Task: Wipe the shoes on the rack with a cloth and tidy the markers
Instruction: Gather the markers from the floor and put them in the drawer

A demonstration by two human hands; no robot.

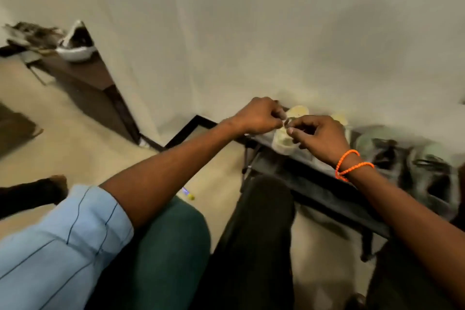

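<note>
Both hands meet above the left end of the black metal shoe rack: the left hand and right hand pinch something small and blurred between curled fingertips. Grey-green sneakers sit on the rack's right part; a yellow-capped marker lies on the floor left of the rack.

A single head-worn wide-angle view looks steeply down and forward, close over both forearms, toward a shoe rack against the wall.

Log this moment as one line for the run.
left hand: pinching small item | right hand: pinching it too | over rack | marker: on floor
</note>
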